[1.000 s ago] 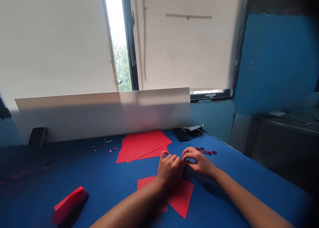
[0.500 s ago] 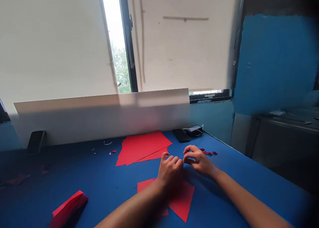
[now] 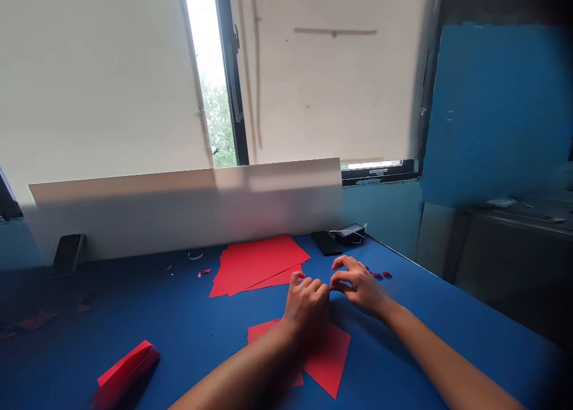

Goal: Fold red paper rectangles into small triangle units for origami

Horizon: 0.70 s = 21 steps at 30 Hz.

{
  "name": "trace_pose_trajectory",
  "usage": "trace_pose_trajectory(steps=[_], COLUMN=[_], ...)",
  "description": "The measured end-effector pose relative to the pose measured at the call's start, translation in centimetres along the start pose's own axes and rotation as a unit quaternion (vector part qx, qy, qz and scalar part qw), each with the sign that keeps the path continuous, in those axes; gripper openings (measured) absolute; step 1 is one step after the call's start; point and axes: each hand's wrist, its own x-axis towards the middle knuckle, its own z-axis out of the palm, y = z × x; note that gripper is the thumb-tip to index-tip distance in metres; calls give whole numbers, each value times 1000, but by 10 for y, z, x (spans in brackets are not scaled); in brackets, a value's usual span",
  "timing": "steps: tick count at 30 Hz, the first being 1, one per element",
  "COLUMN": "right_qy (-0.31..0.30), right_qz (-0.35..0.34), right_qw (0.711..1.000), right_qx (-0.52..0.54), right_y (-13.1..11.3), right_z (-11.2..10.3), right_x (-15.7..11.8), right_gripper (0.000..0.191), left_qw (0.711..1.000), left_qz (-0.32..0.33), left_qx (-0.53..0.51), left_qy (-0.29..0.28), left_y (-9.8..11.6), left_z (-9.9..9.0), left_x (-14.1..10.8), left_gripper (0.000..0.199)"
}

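Blue table [image 3: 134, 296], red paper [image 3: 255, 267], phone [image 3: 326, 243], left hand [image 3: 307, 308], right hand [image 3: 360, 289], grips curled, pinch unclear

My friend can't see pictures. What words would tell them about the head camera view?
The left hand and right hand curl close together over a red paper sheet on a blue table. A stack of red paper lies beyond them, with small red paper scraps to the right.

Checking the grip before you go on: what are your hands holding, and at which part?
The left hand and right hand nearly meet at their fingertips; anything pinched there is too small to tell.
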Motion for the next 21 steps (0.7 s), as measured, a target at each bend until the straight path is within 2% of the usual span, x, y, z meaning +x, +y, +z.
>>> trace_pose_trajectory(steps=[4,9,12,14,17,21], right_qy=[6,50,33,9,-11,-26], right_qz=[-6,17,7,-10,-27,-35], right_qw=[1000,998,998,999,999,998], right_qx=[-7,-24,-50,-51,-15,49], right_y=[2,24,31,27,11,-6], right_z=[-1,-10,-15,-14,-7,4], right_x=[1,-2,-5,-6,-4,-2], right_gripper=[15,14,15,15,13,13], left_qw=[1000,1000,999,999,997,998], left_qz=[1,-9,-31,-50,-71,-60], left_qx=[1,2,7,9,9,7], left_qy=[0,-5,-6,-8,-20,-31], left_y=[0,1,2,2,1,-2], left_z=[-1,-1,-1,-1,-1,3], left_x=[-1,-3,-3,-2,-3,-4], left_gripper=[12,13,12,9,15,10])
